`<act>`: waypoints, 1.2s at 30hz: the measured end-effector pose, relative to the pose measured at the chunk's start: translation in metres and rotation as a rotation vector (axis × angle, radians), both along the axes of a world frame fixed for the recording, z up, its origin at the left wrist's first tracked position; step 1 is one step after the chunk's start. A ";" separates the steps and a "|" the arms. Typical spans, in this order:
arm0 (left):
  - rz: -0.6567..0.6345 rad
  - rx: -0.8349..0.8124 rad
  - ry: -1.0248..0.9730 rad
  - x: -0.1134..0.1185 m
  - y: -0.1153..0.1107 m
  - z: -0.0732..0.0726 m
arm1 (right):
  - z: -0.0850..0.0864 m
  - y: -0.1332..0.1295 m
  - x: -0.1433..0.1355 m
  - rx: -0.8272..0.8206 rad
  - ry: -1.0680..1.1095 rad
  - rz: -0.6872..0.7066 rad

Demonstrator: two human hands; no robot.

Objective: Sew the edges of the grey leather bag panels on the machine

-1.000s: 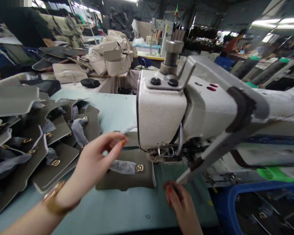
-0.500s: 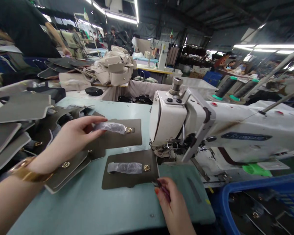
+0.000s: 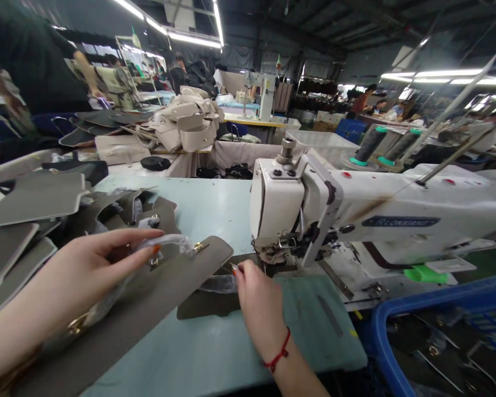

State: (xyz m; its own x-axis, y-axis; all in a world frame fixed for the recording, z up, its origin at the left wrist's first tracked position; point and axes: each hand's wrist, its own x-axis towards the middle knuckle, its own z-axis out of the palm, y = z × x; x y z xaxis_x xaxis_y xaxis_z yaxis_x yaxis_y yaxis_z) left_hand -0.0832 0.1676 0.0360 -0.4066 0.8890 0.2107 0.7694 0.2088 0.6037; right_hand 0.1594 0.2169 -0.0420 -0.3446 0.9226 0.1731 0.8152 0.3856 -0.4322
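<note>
My left hand [image 3: 93, 262] grips the plastic-wrapped handle [image 3: 173, 240] of a grey-brown bag panel [image 3: 165, 303]. That panel is lifted and tilted, with gold hardware at the handle's ends. My right hand [image 3: 259, 300] is closed near the panel's far end; only a small bright tip of the thread snips [image 3: 234, 267] shows at its fingers. Beneath it lies a second bag panel [image 3: 190, 306] with a wrapped handle, partly hidden by the lifted panel and my right hand. The head of a white sewing machine [image 3: 276, 207] stands just beyond.
Stacked grey-brown bag pieces [image 3: 33, 193] cover the table's left side. A blue basket [image 3: 380, 331] holding similar pieces stands at the lower right. Beige bag pieces [image 3: 190, 121] are heaped behind the pale green table [image 3: 219, 201]. A person in dark clothing [image 3: 37, 66] stands at the far left.
My left hand has raised its panel by the handle, tilting it and bringing it nearer. My right hand, with the snips, has moved up and left over the second panel.
</note>
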 end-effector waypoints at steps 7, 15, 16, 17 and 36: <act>-0.473 0.426 -0.278 0.053 0.064 0.023 | -0.035 -0.030 0.062 -0.142 0.502 -0.075; -0.585 0.114 0.211 0.091 -0.045 -0.157 | -0.068 -0.009 0.092 -0.243 0.670 -0.109; -0.479 0.078 0.260 0.092 -0.048 -0.173 | -0.067 -0.007 0.087 -0.259 0.698 -0.084; -0.439 0.047 0.289 0.093 -0.044 -0.182 | -0.066 -0.005 0.082 -0.276 0.720 -0.065; -0.845 0.151 0.607 0.090 0.058 -0.102 | -0.039 0.020 0.077 -0.769 1.048 0.139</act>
State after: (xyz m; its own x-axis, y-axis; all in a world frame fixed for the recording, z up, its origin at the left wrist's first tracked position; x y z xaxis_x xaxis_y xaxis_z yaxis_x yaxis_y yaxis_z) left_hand 0.0067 0.2258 -0.0664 0.5445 0.7819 0.3035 0.8121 -0.5820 0.0426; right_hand 0.2360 0.2373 -0.0811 -0.4684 0.8730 -0.1363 -0.0678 -0.1893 -0.9796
